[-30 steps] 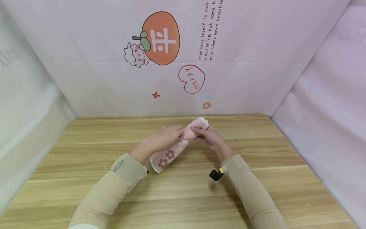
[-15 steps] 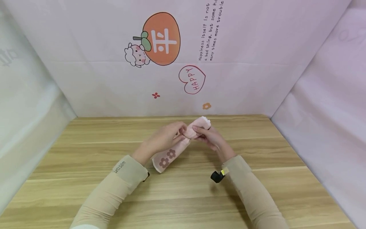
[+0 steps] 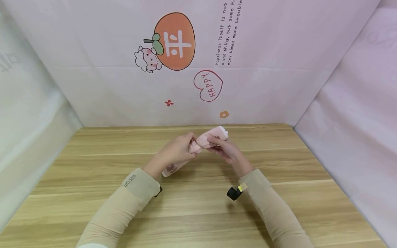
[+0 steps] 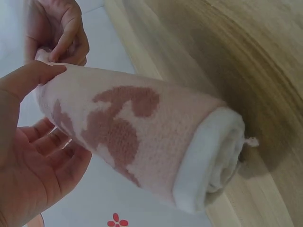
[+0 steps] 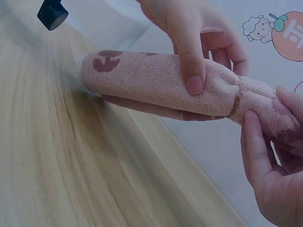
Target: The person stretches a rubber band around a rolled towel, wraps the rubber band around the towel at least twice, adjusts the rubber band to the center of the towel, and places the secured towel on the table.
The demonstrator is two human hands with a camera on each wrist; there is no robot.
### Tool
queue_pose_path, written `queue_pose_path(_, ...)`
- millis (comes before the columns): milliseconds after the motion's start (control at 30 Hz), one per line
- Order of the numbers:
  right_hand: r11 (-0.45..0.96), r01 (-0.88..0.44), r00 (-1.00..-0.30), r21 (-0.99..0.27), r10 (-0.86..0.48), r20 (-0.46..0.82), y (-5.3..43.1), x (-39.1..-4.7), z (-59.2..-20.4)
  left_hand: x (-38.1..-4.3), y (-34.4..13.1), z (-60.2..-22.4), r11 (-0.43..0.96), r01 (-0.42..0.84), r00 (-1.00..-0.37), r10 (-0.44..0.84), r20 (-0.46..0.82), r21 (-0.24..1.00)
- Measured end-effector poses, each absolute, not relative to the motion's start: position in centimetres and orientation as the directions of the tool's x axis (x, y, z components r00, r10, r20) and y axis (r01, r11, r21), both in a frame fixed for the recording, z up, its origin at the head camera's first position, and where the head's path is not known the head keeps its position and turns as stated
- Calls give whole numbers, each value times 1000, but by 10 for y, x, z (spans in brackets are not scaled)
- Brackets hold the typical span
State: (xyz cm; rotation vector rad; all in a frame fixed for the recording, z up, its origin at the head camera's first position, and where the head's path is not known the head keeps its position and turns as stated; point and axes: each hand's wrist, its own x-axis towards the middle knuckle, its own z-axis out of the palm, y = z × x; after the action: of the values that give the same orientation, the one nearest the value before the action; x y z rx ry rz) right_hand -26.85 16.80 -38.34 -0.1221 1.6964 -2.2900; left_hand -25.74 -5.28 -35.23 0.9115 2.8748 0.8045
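Observation:
A rolled pink towel (image 3: 204, 139) with brown flower prints lies slantwise between the two hands, held above the table. A thin brownish tie (image 5: 235, 101) cinches it near the middle. My left hand (image 3: 176, 150) grips the lower-left half, thumb on one side and fingers on the other. Close to the cinch, my right hand (image 3: 231, 151) pinches the upper-right half between thumb and fingers. In the left wrist view the towel's white-edged rolled end (image 4: 208, 161) faces the camera, with a small pink tuft beside it.
Under the hands is a wood-grain table (image 3: 198, 213). Behind it rises a white printed backdrop (image 3: 124, 96), with white cloth at both sides. A black wrist camera (image 3: 234, 193) hangs by the right sleeve.
My left hand has shifted from working at the cinch to gripping the lower half. That half has tilted up a little, its flowers now mostly covered. My right hand keeps its hold.

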Motion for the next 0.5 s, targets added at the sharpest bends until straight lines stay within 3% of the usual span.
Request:
queue_pose_path(200,-239,178,-923,-955,-376,-79,166,-266,-384,-260,-57,-353,680,498,-838,536,99,538)
queue_pose_path(500,-273,166,-968,-948,-229,-103,156,-269,-391,-266,-62,-354,592,528,-802,584,127,609)
